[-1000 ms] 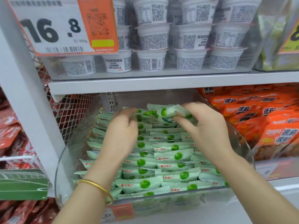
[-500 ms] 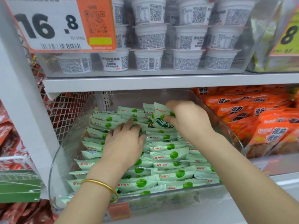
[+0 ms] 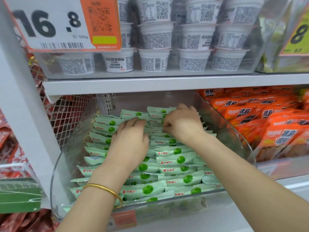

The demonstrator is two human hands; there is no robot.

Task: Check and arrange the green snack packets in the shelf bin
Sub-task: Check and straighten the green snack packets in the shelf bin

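Rows of green snack packets (image 3: pixel 177 159), pale green with a green dot, fill a clear plastic shelf bin (image 3: pixel 237 136) in the middle of the head view. My left hand (image 3: pixel 128 144), a gold bangle on its wrist, lies flat on the packets at the middle left, fingers stretched toward the back rows. My right hand (image 3: pixel 182 124) is deeper in, over the back right rows. Its fingers curl down and pinch a packet among the others; most of that packet is hidden under the hand.
The shelf board (image 3: pixel 150 84) sits low over the bin and carries stacked white cups (image 3: pixel 153 59) and a large price tag (image 3: pixel 58 25). Orange packets (image 3: pixel 267 123) fill the bin to the right. A wire mesh divider (image 3: pixel 66 114) and red packets (image 3: pixel 10 148) stand left.
My right hand has brought the raised packet down into the back rows. My left hand let go of it, moved lower and now lies flat on the packets.
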